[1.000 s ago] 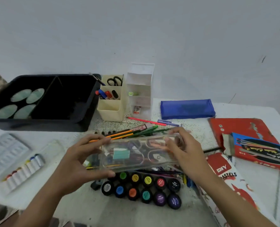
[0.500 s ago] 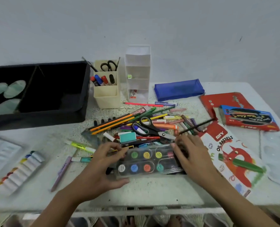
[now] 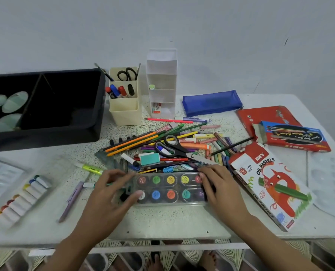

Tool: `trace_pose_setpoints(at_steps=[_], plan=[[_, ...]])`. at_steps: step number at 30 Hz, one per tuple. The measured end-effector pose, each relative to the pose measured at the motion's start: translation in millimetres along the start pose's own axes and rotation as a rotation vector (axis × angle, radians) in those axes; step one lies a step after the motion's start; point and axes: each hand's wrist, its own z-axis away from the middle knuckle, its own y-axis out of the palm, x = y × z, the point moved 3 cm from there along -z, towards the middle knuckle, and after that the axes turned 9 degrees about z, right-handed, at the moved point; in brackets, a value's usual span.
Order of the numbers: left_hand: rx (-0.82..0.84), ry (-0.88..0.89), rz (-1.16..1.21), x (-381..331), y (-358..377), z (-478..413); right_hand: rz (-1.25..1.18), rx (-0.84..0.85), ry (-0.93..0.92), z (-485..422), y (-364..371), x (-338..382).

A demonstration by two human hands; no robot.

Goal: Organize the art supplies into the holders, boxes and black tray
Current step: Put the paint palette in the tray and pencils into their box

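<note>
A clear-lidded paint pot set (image 3: pixel 168 189) lies flat on the white table near its front edge, coloured pots showing through the lid. My left hand (image 3: pixel 112 192) grips its left end, thumb on the lid. My right hand (image 3: pixel 219 186) grips its right end, fingers curled over the top. Behind the set lies a loose pile of pencils, markers and pastels (image 3: pixel 182 139) with grey scissors (image 3: pixel 179 148) on top. The black tray (image 3: pixel 45 137) stands at the back left, a beige holder (image 3: pixel 124 112) and a white tiered holder (image 3: pixel 161 79) beside it.
A blue pouch (image 3: pixel 211 102) lies at the back. On the right are an oil pastels box (image 3: pixel 270 184), a red box (image 3: pixel 268 116), a brush box (image 3: pixel 296 135) and a white palette (image 3: pixel 331 182). Paint tubes (image 3: pixel 23 198), a purple pen (image 3: pixel 71 200) and a yellow highlighter (image 3: pixel 88 168) lie left.
Both hands have brought the clear lid down from above the pile onto the paint pots; the lidded set now rests on the table. The view has shifted.
</note>
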Motion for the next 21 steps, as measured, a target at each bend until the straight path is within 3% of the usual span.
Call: trace_pose_setpoints(at_steps=[3,12,21], plan=[[-0.069,-0.092,0.031,1.8,-1.4,2.4,0.021,-0.033,-0.037,-3.9,5.1,5.9],[0.018,-0.312,0.055,-2.3,-7.6,-3.0,-0.042,0.000,-0.060,-15.4,8.3,2.9],[0.040,-0.315,0.172,1.4,-12.8,7.1,-0.040,0.018,-0.143,-13.1,10.2,3.8]])
